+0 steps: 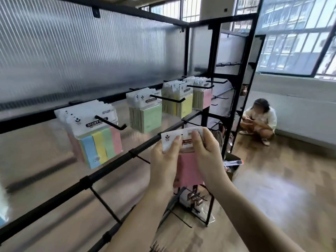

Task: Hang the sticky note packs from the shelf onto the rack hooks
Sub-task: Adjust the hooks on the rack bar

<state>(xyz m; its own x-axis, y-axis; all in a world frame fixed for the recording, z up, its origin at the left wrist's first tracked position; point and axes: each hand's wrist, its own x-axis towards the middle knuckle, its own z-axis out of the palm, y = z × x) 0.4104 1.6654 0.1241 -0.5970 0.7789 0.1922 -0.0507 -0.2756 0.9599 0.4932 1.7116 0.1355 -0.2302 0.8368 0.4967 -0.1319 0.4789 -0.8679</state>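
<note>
I hold a pink sticky note pack (187, 168) in front of the rack, below the upper row of hooks. My left hand (164, 160) pinches the left side of its white header card, and my right hand (207, 153) pinches the right side. The hang hole in the header shows between my thumbs. On the upper bar hang several packs: a multicolour bundle (96, 135) on the left hook, green packs (147, 113), yellow packs (179, 102) and pink packs (204, 95) farther right. The pack I hold touches no hook.
Bare black hooks (105, 204) stick out from the lower bars of the rack. A cardboard box (233, 164) with items sits on the wooden floor past the rack's end. A person (258, 120) squats by the white wall at the right.
</note>
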